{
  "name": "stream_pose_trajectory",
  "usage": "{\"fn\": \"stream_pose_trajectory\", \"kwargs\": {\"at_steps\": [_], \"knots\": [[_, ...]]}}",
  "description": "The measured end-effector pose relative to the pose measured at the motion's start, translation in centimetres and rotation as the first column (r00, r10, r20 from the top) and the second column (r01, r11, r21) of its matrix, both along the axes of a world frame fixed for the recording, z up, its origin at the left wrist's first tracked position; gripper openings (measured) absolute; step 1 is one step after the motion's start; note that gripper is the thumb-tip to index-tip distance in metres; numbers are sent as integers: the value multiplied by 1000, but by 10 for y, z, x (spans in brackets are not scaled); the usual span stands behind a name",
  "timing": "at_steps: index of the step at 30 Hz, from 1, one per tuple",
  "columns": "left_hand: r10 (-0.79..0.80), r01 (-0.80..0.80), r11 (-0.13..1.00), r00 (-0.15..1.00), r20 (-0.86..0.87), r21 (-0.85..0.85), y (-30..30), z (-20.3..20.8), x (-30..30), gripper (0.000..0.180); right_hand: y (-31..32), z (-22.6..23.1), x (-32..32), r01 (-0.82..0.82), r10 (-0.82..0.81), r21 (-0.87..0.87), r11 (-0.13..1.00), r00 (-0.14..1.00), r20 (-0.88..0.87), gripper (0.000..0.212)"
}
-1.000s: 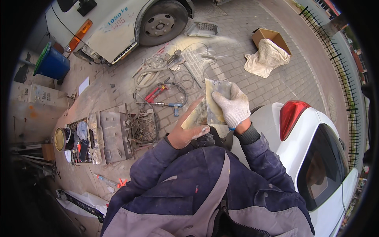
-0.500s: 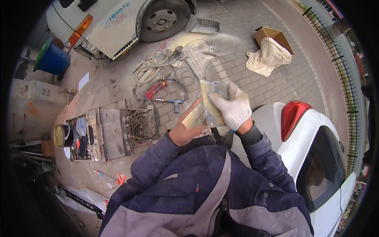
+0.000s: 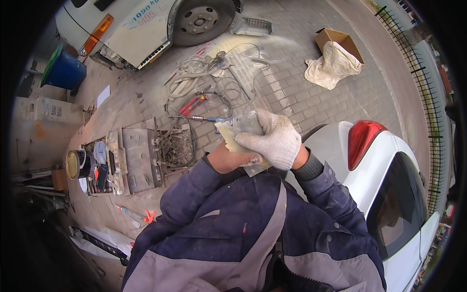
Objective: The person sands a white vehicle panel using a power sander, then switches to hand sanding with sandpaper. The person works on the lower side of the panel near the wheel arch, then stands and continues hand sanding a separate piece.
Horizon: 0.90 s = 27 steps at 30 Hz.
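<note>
In front of my chest my two hands meet, each gripping a thin flat putty spreader. My bare left hand (image 3: 227, 160) is closed on a yellowish, putty-smeared spreader (image 3: 224, 133), its thumb lying along the near side. My right hand (image 3: 276, 141), in a white knitted glove, is closed on a greyish, smeared spreader (image 3: 244, 121), thumb pressed on its face. The two spreaders overlap and seem to touch. My fingers hide much of both, so I cannot tell exactly where one ends.
A white car (image 3: 340, 187) stands close on my right. On the paving ahead lie hoses, a red-handled tool (image 3: 193, 104) and a cardboard box (image 3: 343, 41) with a cloth (image 3: 331, 65). To the left are a toolbox (image 3: 141, 158) and a tin (image 3: 73, 164); a truck wheel (image 3: 199, 22) stands beyond.
My right hand has come left and slightly down, bringing its spreader over the left one. The spreaders, upright and side by side before, now overlap at a slant. Both hands keep their grip.
</note>
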<state>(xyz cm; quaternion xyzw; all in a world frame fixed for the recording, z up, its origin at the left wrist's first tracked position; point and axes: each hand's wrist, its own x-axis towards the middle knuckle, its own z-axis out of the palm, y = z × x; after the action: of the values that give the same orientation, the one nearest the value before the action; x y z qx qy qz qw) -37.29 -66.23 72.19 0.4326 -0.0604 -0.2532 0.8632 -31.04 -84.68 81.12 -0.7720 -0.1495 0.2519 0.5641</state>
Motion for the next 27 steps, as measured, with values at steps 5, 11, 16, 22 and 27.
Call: {"fn": "stream_pose_trajectory", "kwargs": {"at_steps": [5,11,16,22,27], "knots": [[-88,73,965,995,49,251,3,5,3,75,-1,3,3,172,-123,187,967,961,-250,37],[-130,51,938,968,212,343,2,5,4,63,-13,5,3,-98,102,54,994,992,-79,33],[203,-298,921,917,343,252,1,4,9,53,-24,-29,7,497,-362,416,761,859,-362,39],[128,-417,786,833,539,457,-1,1,15,55,-27,-50,12,608,-502,439,661,794,-343,36],[57,-303,839,875,481,451,-12,14,7,59,-25,-44,8,676,-511,462,574,737,-442,36]]}}
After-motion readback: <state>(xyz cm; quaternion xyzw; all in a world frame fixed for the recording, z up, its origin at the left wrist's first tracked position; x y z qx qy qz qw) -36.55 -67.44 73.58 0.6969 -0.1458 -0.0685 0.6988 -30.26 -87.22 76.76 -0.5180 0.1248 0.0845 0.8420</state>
